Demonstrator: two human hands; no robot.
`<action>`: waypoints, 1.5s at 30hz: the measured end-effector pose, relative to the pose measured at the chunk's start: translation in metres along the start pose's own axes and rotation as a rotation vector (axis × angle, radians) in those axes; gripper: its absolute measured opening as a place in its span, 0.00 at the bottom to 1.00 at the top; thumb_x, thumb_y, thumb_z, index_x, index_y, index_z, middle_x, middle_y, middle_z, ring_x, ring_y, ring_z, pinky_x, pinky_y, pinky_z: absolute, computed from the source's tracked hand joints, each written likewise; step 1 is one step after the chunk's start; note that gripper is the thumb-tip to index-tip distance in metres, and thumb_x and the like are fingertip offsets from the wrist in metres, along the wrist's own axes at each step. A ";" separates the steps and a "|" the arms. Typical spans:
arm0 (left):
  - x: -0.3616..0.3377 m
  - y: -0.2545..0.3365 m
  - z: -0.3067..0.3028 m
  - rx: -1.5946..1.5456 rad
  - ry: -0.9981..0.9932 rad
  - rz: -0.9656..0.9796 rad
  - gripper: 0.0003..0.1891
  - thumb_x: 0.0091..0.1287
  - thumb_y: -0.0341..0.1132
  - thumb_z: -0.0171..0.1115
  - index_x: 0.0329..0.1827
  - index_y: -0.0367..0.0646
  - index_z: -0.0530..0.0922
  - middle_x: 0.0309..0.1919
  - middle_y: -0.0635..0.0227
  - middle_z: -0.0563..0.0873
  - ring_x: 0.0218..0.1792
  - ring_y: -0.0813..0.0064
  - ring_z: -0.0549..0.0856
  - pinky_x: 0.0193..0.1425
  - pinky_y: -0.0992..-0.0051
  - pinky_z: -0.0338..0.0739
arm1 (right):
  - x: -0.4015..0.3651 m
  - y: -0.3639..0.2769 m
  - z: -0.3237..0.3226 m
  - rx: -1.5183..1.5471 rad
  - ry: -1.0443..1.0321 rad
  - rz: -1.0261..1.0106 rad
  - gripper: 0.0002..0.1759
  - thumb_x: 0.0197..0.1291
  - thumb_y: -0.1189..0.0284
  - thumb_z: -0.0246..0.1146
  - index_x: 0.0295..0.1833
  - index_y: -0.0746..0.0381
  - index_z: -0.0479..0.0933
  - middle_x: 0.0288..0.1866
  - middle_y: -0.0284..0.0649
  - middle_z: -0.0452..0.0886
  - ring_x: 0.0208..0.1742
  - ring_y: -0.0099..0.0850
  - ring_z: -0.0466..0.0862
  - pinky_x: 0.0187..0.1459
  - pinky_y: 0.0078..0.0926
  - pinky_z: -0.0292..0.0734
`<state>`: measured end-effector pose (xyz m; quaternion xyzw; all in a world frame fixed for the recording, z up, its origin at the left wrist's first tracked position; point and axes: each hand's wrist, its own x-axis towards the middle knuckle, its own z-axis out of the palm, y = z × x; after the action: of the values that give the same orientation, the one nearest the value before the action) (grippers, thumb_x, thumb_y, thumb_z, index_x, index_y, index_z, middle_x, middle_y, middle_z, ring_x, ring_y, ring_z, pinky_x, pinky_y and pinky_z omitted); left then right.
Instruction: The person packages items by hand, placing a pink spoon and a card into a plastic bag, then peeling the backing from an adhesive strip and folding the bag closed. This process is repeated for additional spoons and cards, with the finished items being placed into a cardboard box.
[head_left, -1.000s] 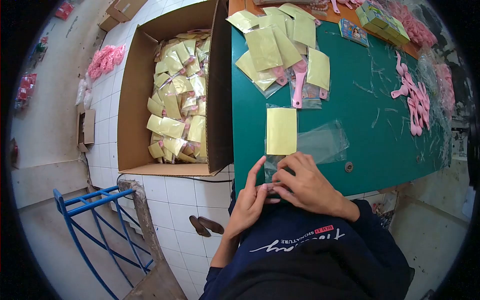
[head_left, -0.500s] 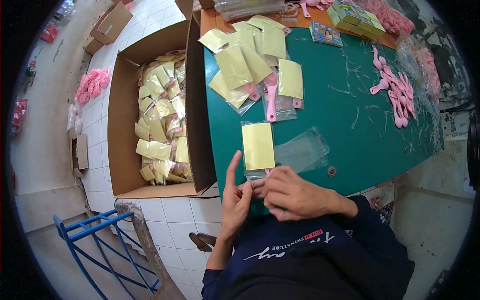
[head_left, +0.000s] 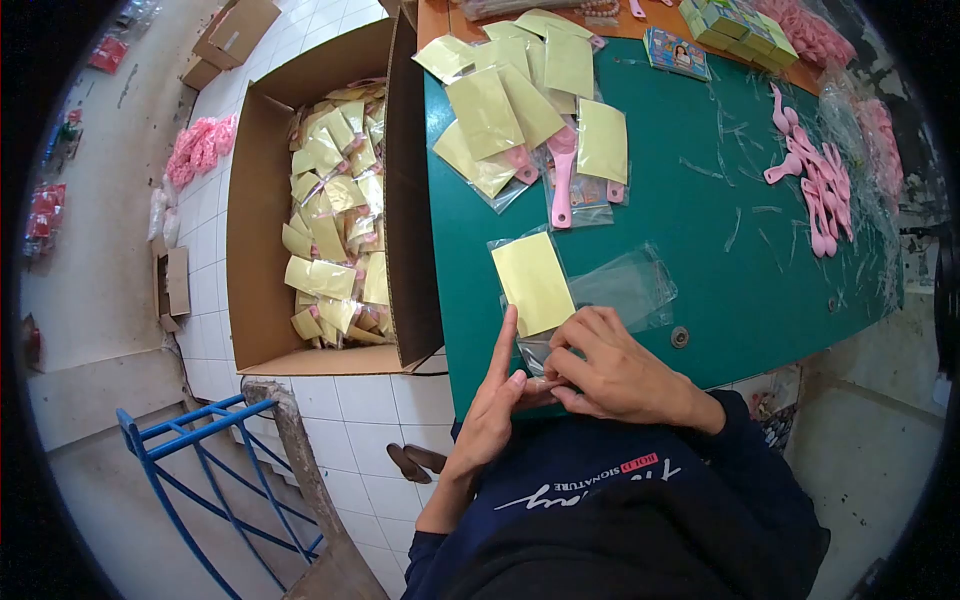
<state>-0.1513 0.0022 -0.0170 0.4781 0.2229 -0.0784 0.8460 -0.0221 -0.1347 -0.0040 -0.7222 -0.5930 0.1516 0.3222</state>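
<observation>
A clear bag with a yellow card [head_left: 534, 284] lies tilted on the green table [head_left: 690, 210] near its front edge. My left hand [head_left: 493, 405] has its index finger stretched along the card's lower left side, while its other fingers hold the bag's lower end. My right hand [head_left: 610, 368] is bent over that same end, its fingertips pinched at the plastic beside my left fingers. What lies between the fingertips is partly hidden. Flat empty clear bags [head_left: 625, 288] lie just right of the card. Above are a pile of bagged yellow cards [head_left: 487, 112] and a pink spoon [head_left: 562, 185].
A large open carton [head_left: 415, 250] full of bagged cards stands left of the table. Pink spoons [head_left: 822, 195] and plastic scraps lie at the right. Stacks of small cards [head_left: 735, 25] are at the back. A blue metal frame [head_left: 190, 437] stands at lower left.
The bagged card has tilted, its top leaning left. My left index finger now reaches the card's edge, and my right hand has shifted slightly. The whole view has also moved a little.
</observation>
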 end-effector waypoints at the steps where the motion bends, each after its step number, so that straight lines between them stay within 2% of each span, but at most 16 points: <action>1: 0.000 0.000 0.001 -0.004 0.009 0.003 0.33 0.71 0.37 0.38 0.76 0.51 0.36 0.51 0.56 0.77 0.50 0.69 0.81 0.59 0.67 0.74 | 0.000 -0.001 0.000 -0.008 0.009 -0.003 0.14 0.43 0.72 0.69 0.35 0.60 0.73 0.40 0.38 0.70 0.48 0.39 0.71 0.54 0.42 0.64; 7: 0.004 -0.001 0.005 -0.103 0.047 -0.058 0.34 0.71 0.37 0.41 0.76 0.52 0.36 0.48 0.62 0.77 0.39 0.78 0.80 0.55 0.72 0.75 | -0.002 -0.005 0.007 -0.268 0.062 -0.116 0.10 0.49 0.69 0.61 0.36 0.63 0.75 0.39 0.38 0.72 0.47 0.35 0.73 0.54 0.43 0.64; 13: 0.016 -0.014 0.006 -0.115 0.109 0.080 0.36 0.69 0.22 0.44 0.76 0.49 0.39 0.51 0.62 0.76 0.37 0.88 0.77 0.42 0.82 0.76 | -0.005 0.001 0.013 -0.326 0.061 -0.209 0.09 0.50 0.70 0.60 0.36 0.62 0.76 0.37 0.36 0.72 0.46 0.32 0.73 0.56 0.44 0.63; 16: 0.016 -0.012 0.011 -0.050 0.116 0.103 0.36 0.67 0.19 0.46 0.76 0.47 0.40 0.53 0.59 0.77 0.34 0.90 0.76 0.37 0.85 0.74 | -0.004 0.010 0.007 -0.151 0.065 -0.238 0.09 0.50 0.70 0.62 0.36 0.62 0.75 0.38 0.37 0.72 0.47 0.33 0.73 0.56 0.43 0.63; 19: 0.019 -0.008 0.019 -0.021 0.220 0.129 0.35 0.68 0.20 0.45 0.75 0.46 0.42 0.48 0.59 0.81 0.34 0.89 0.78 0.36 0.85 0.74 | -0.007 0.023 -0.014 0.102 -0.063 -0.273 0.09 0.51 0.70 0.63 0.36 0.61 0.73 0.38 0.39 0.71 0.47 0.34 0.73 0.57 0.42 0.62; 22: 0.019 -0.007 0.012 -0.057 0.099 0.016 0.29 0.70 0.22 0.41 0.74 0.44 0.47 0.44 0.58 0.83 0.45 0.77 0.82 0.49 0.79 0.76 | -0.016 0.062 -0.086 0.567 -0.279 -0.138 0.07 0.57 0.69 0.63 0.38 0.59 0.73 0.40 0.40 0.74 0.47 0.36 0.75 0.52 0.36 0.69; 23: 0.018 -0.005 0.012 -0.089 0.070 -0.005 0.28 0.71 0.23 0.40 0.74 0.44 0.48 0.44 0.57 0.84 0.48 0.74 0.82 0.52 0.77 0.76 | -0.025 0.091 -0.118 0.599 -0.201 -0.137 0.08 0.57 0.68 0.64 0.38 0.60 0.74 0.40 0.38 0.76 0.43 0.35 0.78 0.49 0.33 0.73; 25: 0.020 -0.006 0.007 -0.026 0.048 -0.029 0.22 0.72 0.25 0.38 0.69 0.40 0.59 0.49 0.55 0.81 0.52 0.68 0.81 0.58 0.74 0.73 | -0.056 0.146 -0.178 0.674 0.180 0.157 0.09 0.57 0.70 0.64 0.38 0.62 0.72 0.34 0.37 0.77 0.39 0.30 0.78 0.42 0.28 0.74; 27: 0.018 -0.011 0.005 0.021 0.043 -0.038 0.20 0.72 0.25 0.38 0.66 0.39 0.63 0.51 0.53 0.80 0.53 0.67 0.81 0.59 0.73 0.73 | -0.089 0.227 -0.246 0.315 0.564 0.468 0.09 0.63 0.70 0.56 0.42 0.64 0.72 0.35 0.37 0.78 0.38 0.28 0.79 0.43 0.24 0.73; 28: 0.016 -0.012 0.004 0.038 0.022 -0.038 0.19 0.72 0.25 0.38 0.65 0.38 0.64 0.52 0.53 0.80 0.54 0.67 0.80 0.58 0.73 0.74 | -0.133 0.279 -0.268 -0.631 0.638 0.746 0.11 0.62 0.70 0.56 0.46 0.65 0.73 0.38 0.36 0.79 0.42 0.26 0.78 0.46 0.22 0.72; 31: 0.020 -0.010 0.005 0.057 -0.018 -0.032 0.18 0.73 0.26 0.37 0.63 0.36 0.66 0.53 0.53 0.79 0.54 0.66 0.80 0.58 0.72 0.74 | -0.129 0.244 -0.251 -0.737 0.529 0.863 0.15 0.58 0.68 0.59 0.48 0.64 0.76 0.46 0.39 0.80 0.44 0.28 0.78 0.44 0.25 0.72; 34: 0.017 -0.006 0.007 0.053 -0.038 -0.054 0.18 0.73 0.27 0.37 0.64 0.36 0.65 0.53 0.53 0.79 0.55 0.66 0.80 0.58 0.72 0.74 | -0.062 0.125 -0.146 0.044 0.252 0.533 0.15 0.55 0.71 0.62 0.49 0.60 0.77 0.45 0.38 0.77 0.40 0.27 0.79 0.41 0.27 0.74; 35: 0.018 -0.007 0.007 0.056 -0.052 -0.055 0.18 0.74 0.28 0.37 0.64 0.37 0.64 0.54 0.53 0.79 0.55 0.66 0.80 0.58 0.72 0.74 | -0.048 0.091 -0.118 0.160 0.166 0.503 0.16 0.53 0.72 0.65 0.48 0.61 0.76 0.45 0.38 0.76 0.39 0.26 0.78 0.40 0.26 0.75; 38: 0.017 -0.007 0.005 0.058 -0.078 -0.082 0.18 0.74 0.28 0.36 0.65 0.37 0.63 0.55 0.51 0.78 0.56 0.65 0.79 0.59 0.72 0.73 | -0.041 0.051 -0.058 0.146 -0.066 0.232 0.21 0.52 0.68 0.67 0.51 0.61 0.73 0.46 0.43 0.76 0.46 0.40 0.79 0.45 0.32 0.75; 42: 0.016 -0.010 0.005 0.034 -0.052 -0.050 0.18 0.73 0.30 0.40 0.64 0.36 0.64 0.52 0.49 0.79 0.52 0.64 0.82 0.56 0.72 0.77 | -0.037 0.029 -0.044 0.292 -0.253 0.372 0.19 0.55 0.69 0.64 0.51 0.61 0.72 0.45 0.43 0.77 0.46 0.40 0.79 0.45 0.34 0.74; 45: 0.015 -0.012 0.002 0.016 -0.092 -0.057 0.19 0.74 0.29 0.36 0.66 0.38 0.62 0.54 0.52 0.79 0.56 0.66 0.79 0.59 0.73 0.73 | -0.037 0.029 -0.041 0.311 -0.291 0.441 0.16 0.56 0.72 0.62 0.49 0.62 0.72 0.41 0.43 0.78 0.43 0.40 0.80 0.42 0.34 0.74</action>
<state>-0.1416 -0.0048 -0.0323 0.4743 0.1965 -0.1260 0.8488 0.0154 -0.1840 0.0014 -0.7463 -0.4313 0.4087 0.3001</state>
